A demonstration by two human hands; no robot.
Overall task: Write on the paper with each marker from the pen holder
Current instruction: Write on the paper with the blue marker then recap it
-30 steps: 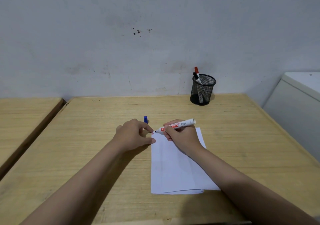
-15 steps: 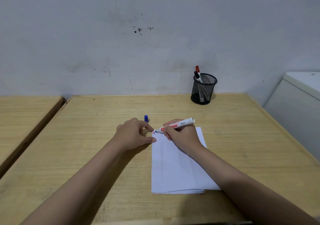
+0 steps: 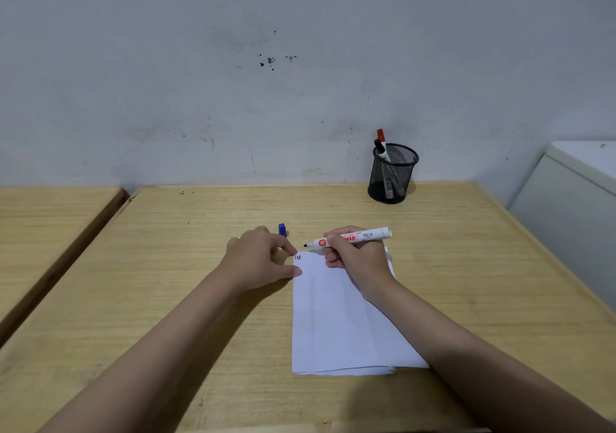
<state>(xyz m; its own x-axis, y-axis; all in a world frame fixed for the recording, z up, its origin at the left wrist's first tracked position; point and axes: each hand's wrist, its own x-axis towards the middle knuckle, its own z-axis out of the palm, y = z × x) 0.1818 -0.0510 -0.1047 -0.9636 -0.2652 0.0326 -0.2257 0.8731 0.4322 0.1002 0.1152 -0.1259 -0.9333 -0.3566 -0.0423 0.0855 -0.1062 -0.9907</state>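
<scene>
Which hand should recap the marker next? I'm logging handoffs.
Probably left: the left hand holds what looks like the blue cap, beside the tip of the marker gripped by the right hand.

The light is soft, even and rather cool, with no glare anywhere. The grey wall [image 3: 233, 82] in the upper half of the frame darkens slightly toward the corners. Faint, diffuse shadows lie on the wooden table [image 3: 166, 266] beneath both forearms, and a soft one falls behind the pen holder [image 3: 393, 174] at upper right. Focus is sharp in the centre. Wide-angle distortion bows the table edges and stretches the forearms toward the bottom corners.
</scene>
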